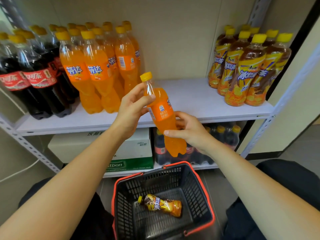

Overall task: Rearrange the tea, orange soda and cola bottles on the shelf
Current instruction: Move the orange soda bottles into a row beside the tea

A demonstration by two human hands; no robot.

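White shelf [190, 101] in a metal frame, against a plain beige wall. The left hand [131, 108] grips one orange soda bottle [162, 111] just below its neck, and the right hand [188, 130] curls round its narrow lower waist. The bottle is held tilted in front of the shelf edge. The two-point hold appears meant to steady and turn it for placing. It is clear plastic with a yellow cap, orange liquid and a label facing partly away. The orange soda group [97, 66] stands left of the bare middle, the cola bottles [34, 75] far left and the tea bottles [247, 71] far right. Below, a basket [209, 201] holds one tea bottle [161, 204] lying on its side.
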